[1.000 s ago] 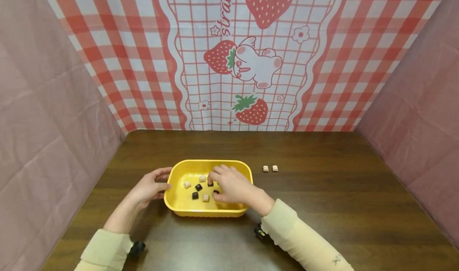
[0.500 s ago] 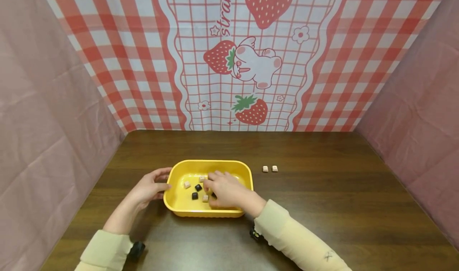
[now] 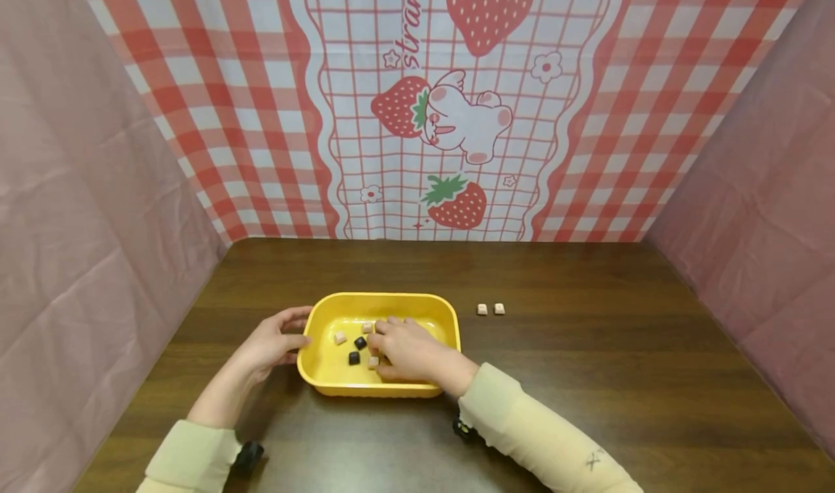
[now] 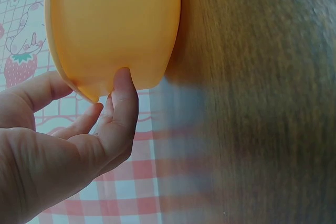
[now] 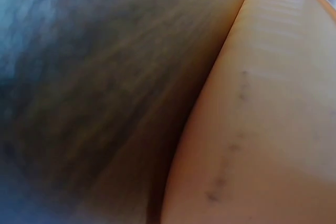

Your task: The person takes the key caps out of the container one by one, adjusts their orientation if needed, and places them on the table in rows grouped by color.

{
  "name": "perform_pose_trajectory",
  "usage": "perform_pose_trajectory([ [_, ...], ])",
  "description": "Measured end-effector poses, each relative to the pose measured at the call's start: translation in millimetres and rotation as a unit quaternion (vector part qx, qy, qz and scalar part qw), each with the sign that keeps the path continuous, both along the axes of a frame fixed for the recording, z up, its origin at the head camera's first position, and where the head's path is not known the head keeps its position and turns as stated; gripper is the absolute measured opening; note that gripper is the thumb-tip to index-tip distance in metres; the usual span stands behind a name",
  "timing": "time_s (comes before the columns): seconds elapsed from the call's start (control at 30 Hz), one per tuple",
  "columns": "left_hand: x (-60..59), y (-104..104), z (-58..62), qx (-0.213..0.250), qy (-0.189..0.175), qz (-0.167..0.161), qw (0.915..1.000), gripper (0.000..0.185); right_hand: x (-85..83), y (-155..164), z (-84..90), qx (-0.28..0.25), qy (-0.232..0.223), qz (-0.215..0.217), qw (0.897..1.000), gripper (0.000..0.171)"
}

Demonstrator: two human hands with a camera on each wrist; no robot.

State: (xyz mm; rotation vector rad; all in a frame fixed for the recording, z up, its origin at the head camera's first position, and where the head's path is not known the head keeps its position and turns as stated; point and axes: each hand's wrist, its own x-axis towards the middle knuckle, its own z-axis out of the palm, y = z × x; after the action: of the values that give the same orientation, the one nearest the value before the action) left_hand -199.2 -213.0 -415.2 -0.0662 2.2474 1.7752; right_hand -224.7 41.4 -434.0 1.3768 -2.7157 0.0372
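We are working in the yellow tray (image 3: 333, 377), which is sitting on the dark wooden table (image 3: 587, 377) toward its left-middle, just in front of us. Small cubes are lying on the tray's floor: a pale cube (image 3: 339, 338) toward the left, a dark cube (image 3: 360, 342) beside it, another dark cube (image 3: 354, 357) nearer to us, a pale one (image 3: 367, 327) at the far side, and a pale cube (image 3: 373, 362) right at our fingertips. Our right hand (image 3: 407, 350) is reaching down into the tray from the right, palm down, fingers curled over the cubes in the middle; we cannot tell whether it is pinching one, since the fingers are hiding what lies beneath. Its wrist view is showing only the tray's outer wall (image 5: 262, 129) and blurred table. Our left hand (image 3: 270, 344) is resting against the tray's left end, fingers relaxed and spread, the thumb (image 4: 123, 98) pressing flat on the outside wall (image 4: 115, 24). Farther out, two pale cubes (image 3: 491, 309) are lying side by side on the table, well apart from the tray to its right. A red-checked strawberry cloth (image 3: 443, 109) is hanging behind the table, pink sheets (image 3: 78, 210) flanking it.
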Motion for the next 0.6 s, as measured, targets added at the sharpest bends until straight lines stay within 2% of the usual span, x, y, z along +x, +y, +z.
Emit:
perform_pose_trajectory([
  [0.37, 0.8, 0.1, 0.0, -0.003, -0.002, 0.004, 1.0, 0.058, -0.9, -0.5, -3.4, 0.006, 0.002, 0.004, 1.0, 0.02],
  [0.6, 0.0, 0.9, 0.0, -0.003, -0.001, 0.001, 1.0, 0.058, 0.2, 5.5, 0.9, 0.002, 0.017, 0.011, 1.0, 0.018],
])
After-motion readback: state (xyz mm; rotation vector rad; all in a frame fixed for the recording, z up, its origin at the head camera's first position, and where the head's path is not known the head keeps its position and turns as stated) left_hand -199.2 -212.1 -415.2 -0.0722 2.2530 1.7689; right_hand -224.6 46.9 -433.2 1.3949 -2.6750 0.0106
